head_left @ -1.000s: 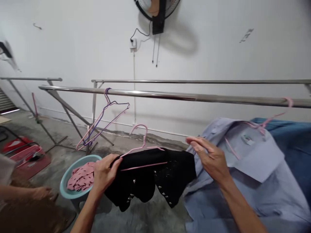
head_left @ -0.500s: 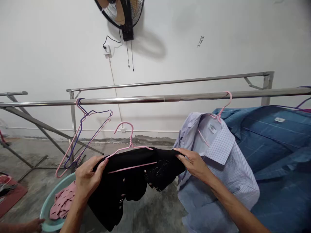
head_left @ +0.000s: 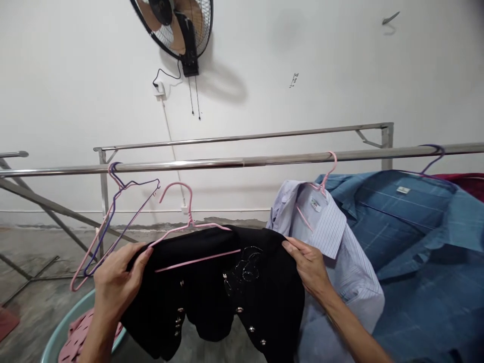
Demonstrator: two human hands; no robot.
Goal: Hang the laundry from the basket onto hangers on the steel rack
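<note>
Pinching the black top [head_left: 274, 292] below the front rail [head_left: 181, 165], your left hand [head_left: 115, 280] and right hand [head_left: 310, 264] have its shoulders, the best grip: its cloth should handle light, soft and limp.

"Where does your camera look from?"
"Your head, facing forward and down across the front rail [head_left: 189, 165] toward the wall [head_left: 249, 45]."
"How near?"
"Close, at arm's length from the black top [head_left: 276, 287]; the wall stands farther off, behind the front rail."
</note>
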